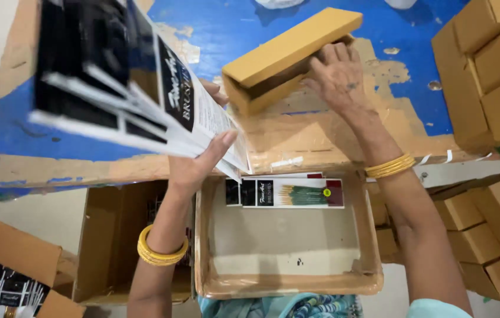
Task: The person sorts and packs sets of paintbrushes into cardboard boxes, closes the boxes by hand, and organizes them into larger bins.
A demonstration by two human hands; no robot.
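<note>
On the blue, worn desk [320, 135] your right hand [338, 76] rests on a long tan box [288, 56], fingers slipped under its half-raised lid, grip spread, not clamped. Your left hand [194, 168] pinches a fanned stack of brush packs [126, 82], held up just left of the box. Below, one pack [291, 193] lies in a shallow tray [288, 282].

left hand [194, 168] raised, gripping, right hand [338, 76] reaching forward
</note>
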